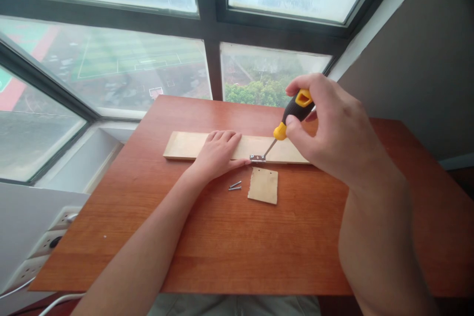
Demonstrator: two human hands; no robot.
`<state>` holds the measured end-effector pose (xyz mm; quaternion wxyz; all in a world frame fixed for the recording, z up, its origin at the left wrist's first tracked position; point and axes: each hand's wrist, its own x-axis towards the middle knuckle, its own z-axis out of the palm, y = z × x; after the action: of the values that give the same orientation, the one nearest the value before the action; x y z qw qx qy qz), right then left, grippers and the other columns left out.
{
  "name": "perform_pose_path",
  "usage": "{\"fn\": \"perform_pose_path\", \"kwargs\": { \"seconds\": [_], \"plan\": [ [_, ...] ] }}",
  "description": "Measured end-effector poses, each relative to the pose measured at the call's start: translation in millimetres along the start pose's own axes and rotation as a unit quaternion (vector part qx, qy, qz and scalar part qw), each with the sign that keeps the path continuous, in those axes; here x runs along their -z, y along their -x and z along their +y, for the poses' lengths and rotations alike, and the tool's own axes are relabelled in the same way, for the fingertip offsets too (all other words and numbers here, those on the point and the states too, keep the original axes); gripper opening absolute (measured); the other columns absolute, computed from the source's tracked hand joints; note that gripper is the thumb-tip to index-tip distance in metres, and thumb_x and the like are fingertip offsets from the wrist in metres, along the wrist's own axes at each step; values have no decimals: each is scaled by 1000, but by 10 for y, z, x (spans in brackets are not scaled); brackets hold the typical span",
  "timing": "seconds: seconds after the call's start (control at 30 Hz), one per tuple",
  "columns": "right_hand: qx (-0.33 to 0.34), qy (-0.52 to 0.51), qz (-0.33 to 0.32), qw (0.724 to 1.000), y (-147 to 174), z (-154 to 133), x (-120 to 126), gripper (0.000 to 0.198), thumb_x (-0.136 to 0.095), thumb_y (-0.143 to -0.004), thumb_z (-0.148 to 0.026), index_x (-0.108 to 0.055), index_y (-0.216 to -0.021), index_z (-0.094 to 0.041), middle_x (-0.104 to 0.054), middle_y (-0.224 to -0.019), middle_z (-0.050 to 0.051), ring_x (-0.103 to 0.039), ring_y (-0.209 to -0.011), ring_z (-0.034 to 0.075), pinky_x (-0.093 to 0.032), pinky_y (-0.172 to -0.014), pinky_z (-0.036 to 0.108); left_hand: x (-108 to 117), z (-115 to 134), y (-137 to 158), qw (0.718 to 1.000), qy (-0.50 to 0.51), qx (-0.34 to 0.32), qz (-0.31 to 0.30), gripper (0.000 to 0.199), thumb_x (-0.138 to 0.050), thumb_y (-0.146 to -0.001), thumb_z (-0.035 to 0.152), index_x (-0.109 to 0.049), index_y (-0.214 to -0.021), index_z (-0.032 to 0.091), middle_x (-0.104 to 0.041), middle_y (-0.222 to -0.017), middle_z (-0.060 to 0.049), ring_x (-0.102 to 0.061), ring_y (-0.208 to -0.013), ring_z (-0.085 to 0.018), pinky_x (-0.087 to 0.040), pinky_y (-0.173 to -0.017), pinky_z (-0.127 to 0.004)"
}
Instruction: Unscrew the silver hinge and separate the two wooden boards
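Observation:
A long pale wooden board [185, 144] lies across the table. My left hand [219, 150] rests flat on it, fingers stretched over the top and thumb reaching toward a small metal hinge [257, 158] on the near edge. Above the board, my right hand [329, 123] grips a black and yellow screwdriver [295, 110]. Its shaft slants down to the left, with the tip at the hinge's right end. Close in front lie a thin square wooden piece [263, 186] with two small holes along its far edge and a few loose screws [235, 186].
The reddish-brown wooden table [222, 247] stands against dark-framed windows [213, 54]. Wall sockets [48, 243] with plugs and white cables are beyond its left edge. A grey wall [418, 59] rises at the right.

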<state>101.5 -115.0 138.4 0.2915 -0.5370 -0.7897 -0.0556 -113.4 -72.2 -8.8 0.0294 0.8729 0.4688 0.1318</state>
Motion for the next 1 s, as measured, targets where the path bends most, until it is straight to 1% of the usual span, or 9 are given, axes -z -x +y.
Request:
{"fn": "perform_pose_path", "kwargs": {
  "seconds": [0.07,0.13,0.2,0.33,0.53,0.6,0.73,0.9,1.0],
  "plan": [
    [-19,27,14,999,-11,23,-25,25,-56,-85,-36,-57,-108,-25,-65,-99,5,-59,-79,23,-45,-68,38,0,1,-2,1000,2,1,0,66,-55,-84,64,-47,-131,19,-54,-131,-14,-49,-119,-32,-33,-103,-44],
    [-29,39,26,998,-17,35,-38,22,-55,-87,-39,-58,-103,-25,-65,-91,3,-58,-74,22,-44,-68,38,0,1,-4,1000,2,1,-1,66,-54,-83,64,-47,-131,19,-54,-131,-14,-49,-120,-32,-33,-103,-44],
    [-28,24,18,999,-14,29,-26,19,-53,-88,-31,-57,-105,-25,-65,-94,3,-59,-74,21,-45,-68,37,1,1,-6,1000,3,2,-3,66,-54,-84,65,-48,-130,19,-55,-131,-14,-49,-119,-32,-33,-103,-44],
    [10,-14,-10,1000,-2,4,29,32,-51,-82,-15,-55,-112,-25,-64,-108,6,-60,-84,21,-47,-73,35,0,-2,-7,1000,-1,0,-5,66,-54,-84,64,-48,-130,18,-55,-130,-15,-49,-119,-32,-34,-103,-43],
    [-36,26,25,999,-21,45,-15,24,-53,-88,-37,-60,-107,-24,-66,-100,6,-61,-82,24,-47,-74,40,-8,-8,-5,1000,-7,-2,-4,67,-53,-84,65,-48,-131,17,-54,-131,-15,-49,-119,-31,-34,-103,-43],
    [-32,18,19,999,-15,41,-12,22,-51,-88,-29,-59,-108,-24,-67,-100,4,-61,-83,22,-46,-75,38,-12,-9,-3,1000,-7,-2,-3,67,-53,-84,65,-47,-131,18,-54,-131,-14,-49,-119,-31,-33,-103,-43],
    [4,-17,-11,1000,5,4,41,35,-51,-81,-17,-57,-115,-22,-64,-110,6,-61,-92,22,-47,-78,35,-16,-9,-3,1000,-7,-1,-2,66,-54,-84,64,-48,-131,18,-54,-131,-14,-49,-119,-31,-34,-103,-43],
    [-37,20,6,999,-12,15,20,28,-54,-87,-40,-60,-110,-24,-66,-99,5,-60,-80,23,-47,-73,38,-14,-7,-4,1000,-1,1,0,65,-54,-84,64,-48,-131,19,-54,-132,-14,-49,-120,-31,-33,-104,-43],
    [-32,29,11,999,-19,12,20,23,-51,-91,-36,-61,-107,-24,-67,-94,6,-61,-81,23,-46,-72,38,-18,-10,-4,1000,-3,0,1,66,-54,-84,64,-48,-131,18,-54,-131,-15,-48,-120,-31,-33,-104,-43]
  ]
}}
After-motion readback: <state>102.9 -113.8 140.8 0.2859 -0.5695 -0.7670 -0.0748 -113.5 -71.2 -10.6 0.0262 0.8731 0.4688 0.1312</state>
